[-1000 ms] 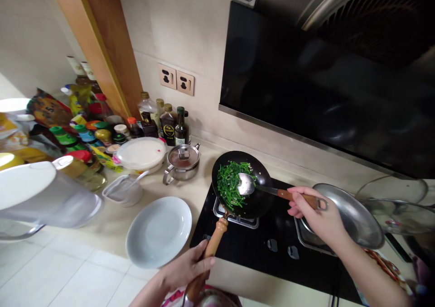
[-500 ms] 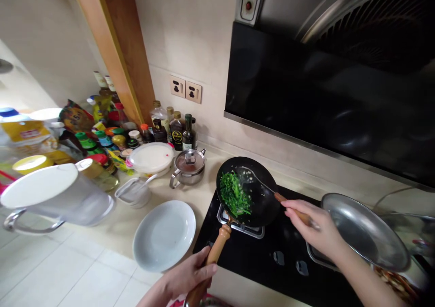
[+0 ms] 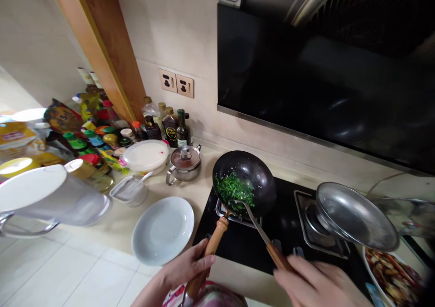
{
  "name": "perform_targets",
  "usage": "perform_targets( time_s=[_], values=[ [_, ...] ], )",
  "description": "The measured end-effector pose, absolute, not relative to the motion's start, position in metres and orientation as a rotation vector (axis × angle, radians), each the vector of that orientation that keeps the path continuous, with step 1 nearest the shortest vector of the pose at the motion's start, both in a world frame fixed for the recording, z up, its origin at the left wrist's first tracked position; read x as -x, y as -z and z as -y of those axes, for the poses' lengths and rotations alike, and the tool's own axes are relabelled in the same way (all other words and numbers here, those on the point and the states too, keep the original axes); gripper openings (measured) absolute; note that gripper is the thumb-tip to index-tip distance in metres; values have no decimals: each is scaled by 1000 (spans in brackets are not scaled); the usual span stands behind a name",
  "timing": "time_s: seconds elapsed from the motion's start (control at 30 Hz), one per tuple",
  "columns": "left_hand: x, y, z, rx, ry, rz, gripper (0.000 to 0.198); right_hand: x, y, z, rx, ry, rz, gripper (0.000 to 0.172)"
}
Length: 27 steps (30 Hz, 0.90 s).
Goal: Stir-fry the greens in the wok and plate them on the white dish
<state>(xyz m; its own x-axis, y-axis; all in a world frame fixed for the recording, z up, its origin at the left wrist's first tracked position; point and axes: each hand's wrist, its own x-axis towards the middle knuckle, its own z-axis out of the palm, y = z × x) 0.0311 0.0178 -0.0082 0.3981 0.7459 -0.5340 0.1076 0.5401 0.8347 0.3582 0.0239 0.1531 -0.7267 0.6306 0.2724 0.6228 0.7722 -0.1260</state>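
My left hand (image 3: 190,266) is wrapped round the wooden handle of a black wok (image 3: 263,180), which tilts over the left burner. In my right hand (image 3: 316,282) is the wooden grip of a metal wok spatula (image 3: 255,222). Its head is sunk in chopped green leafy vegetables (image 3: 234,187) in the near part of the wok, so its shape is mostly hidden. Small pale bits, perhaps garlic, cling among the greens and to the wok wall. Left of the wok, a bare white plate (image 3: 163,230) lies on the counter.
A steel pan (image 3: 356,218) stands by the right burner, with a dish of cooked food (image 3: 394,275) below it. A small lidded pot (image 3: 185,162), sauce bottles (image 3: 170,130), and a white pitcher (image 3: 68,203) crowd the left. The range hood (image 3: 306,80) hangs above.
My right hand has drawn the spatula from the wok's far side toward me, into the greens, which sit more bunched near the handle. My left hand keeps its hold. The view has shifted slightly.
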Motion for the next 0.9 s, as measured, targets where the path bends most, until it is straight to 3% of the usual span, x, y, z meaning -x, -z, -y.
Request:
perform_targets(
  time_s=[0.13,0.33,0.47,0.57,0.77,0.9],
  values=[
    [-32,6,-16,-928,-466,-1105,75,-339,-150,-64,1128,-70,2606,29],
    [-36,4,-15,-856,-522,-1094,71,-348,-127,-69,1114,227,2614,32],
    [-37,4,-16,-804,-521,-1097,63,-347,-111,-43,982,319,2839,47],
    [-39,6,-16,-795,-528,-1084,60,-345,-105,-56,1075,250,2790,41],
    [-44,10,-11,-748,-551,-1107,82,-349,-100,-77,1197,-54,2606,31],
    [-40,11,-17,-694,-544,-1042,74,-360,-108,-43,1188,-304,2668,31]
  ],
)
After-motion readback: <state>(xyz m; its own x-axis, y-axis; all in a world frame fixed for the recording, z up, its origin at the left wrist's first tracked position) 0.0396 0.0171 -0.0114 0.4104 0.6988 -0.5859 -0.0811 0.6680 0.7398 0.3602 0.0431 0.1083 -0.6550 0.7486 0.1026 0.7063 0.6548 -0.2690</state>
